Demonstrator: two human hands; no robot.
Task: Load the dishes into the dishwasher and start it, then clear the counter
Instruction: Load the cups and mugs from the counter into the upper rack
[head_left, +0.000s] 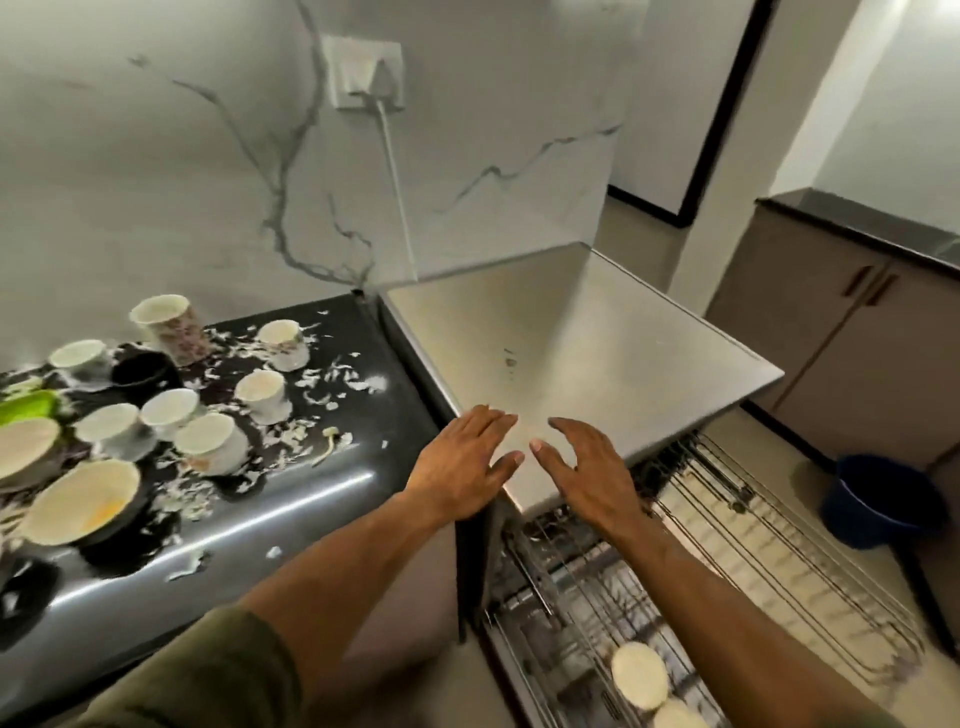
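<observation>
Seen from the head camera, looking down: both hands hang above the near corner of a steel dishwasher top (597, 353), palms down, holding nothing. The left hand (460, 465) has straight fingers lying close together; the right hand (587, 473) has its fingers loosely spread and slightly bent. So neither grip is around anything. The dirty dishes lie to the left of both hands, on a dark tabletop (291, 499) that meets the dishwasher's left side, so the left hand is the nearer one. Nearest to it stands a small cream cup (262, 395), upright and mouth up, among several similar cups (169, 413); a taller patterned cup (169, 327) stands by the wall, and a black bowl (143, 371) sits just in front of it. Further left are a wide cream bowl (78, 501) with a yellow smear inside and something bright green (28, 408), partly cut off by the frame. Pale food scraps (332, 371) are scattered across the tabletop around the dishes. Below and right of the hands, wire racks (779, 525) are pulled out of the dishwasher; two round cream dishes (639, 675) already rest in the lower one. Most of the loading looks still to be done.
</observation>
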